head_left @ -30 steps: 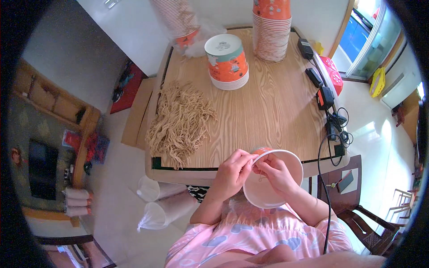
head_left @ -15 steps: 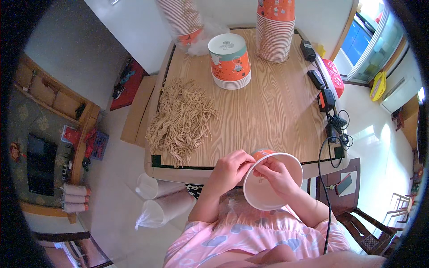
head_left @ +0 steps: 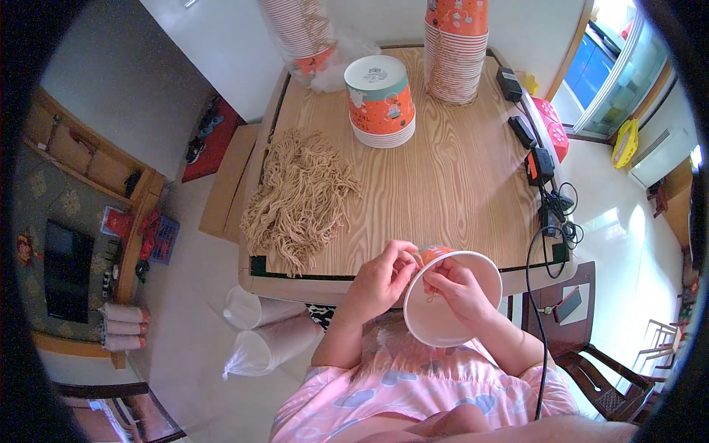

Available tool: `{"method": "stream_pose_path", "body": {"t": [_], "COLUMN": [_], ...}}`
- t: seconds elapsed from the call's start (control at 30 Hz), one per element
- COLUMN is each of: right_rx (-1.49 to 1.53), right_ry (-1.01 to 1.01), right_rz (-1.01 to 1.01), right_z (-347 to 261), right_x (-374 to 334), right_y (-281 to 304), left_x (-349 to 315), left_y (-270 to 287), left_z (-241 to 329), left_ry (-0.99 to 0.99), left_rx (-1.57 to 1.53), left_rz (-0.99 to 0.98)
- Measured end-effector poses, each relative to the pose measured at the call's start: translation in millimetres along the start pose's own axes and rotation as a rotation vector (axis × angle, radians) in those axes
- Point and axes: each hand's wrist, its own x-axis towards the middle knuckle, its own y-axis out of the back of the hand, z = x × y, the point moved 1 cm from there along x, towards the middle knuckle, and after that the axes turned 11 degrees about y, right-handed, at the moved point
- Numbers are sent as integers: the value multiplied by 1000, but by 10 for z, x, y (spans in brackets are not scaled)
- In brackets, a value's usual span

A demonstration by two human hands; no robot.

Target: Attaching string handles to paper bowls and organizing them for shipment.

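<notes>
While the right hand reached inside a white-lined paper tub, its grip was narrow, thumb and fingers pinched on a thin tan strand just within the tub's left rim, a short bit hanging below the fingertips. The left hand was just outside that same side of the tub, its grip curled, thumb and fingers drawn near each other; I could not tell whether anything lay between them. The tub itself was tilted, its mouth facing the person, above the lap of a pink patterned garment.

Just beyond the tub spread the wood-grained table. Beyond the tub and to its left lay a loose heap of tan yarn. Farther past the tub, slightly left, an upside-down stack of orange and green tubs stood base up; behind that, a tall stack rose almost straight beyond the tub, and a plastic-wrapped stack stood farther left of it. To the tub's right were black adapters with tangled cords, and a dark wooden chair bearing a phone.
</notes>
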Motion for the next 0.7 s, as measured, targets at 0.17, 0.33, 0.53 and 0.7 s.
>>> {"method": "stream_pose_path", "body": {"t": [0.17,0.33,0.53,0.7], "right_rx": [11,13,19,18], "right_ry": [-13,2,13,12], "right_rz": [38,25,17,16], "right_z": [21,-5,30,8], "right_x": [-8,-19,-17,-1], "right_y": [1,-22,1,2], "left_x": [1,-2,22,45], "left_y": [35,25,25,5], "left_z": [131,97,37,58], "left_ry": [-155,-159,-192,-144], "left_rx": [270,281,290,239], "left_rz": [-78,-97,-69,-13]}}
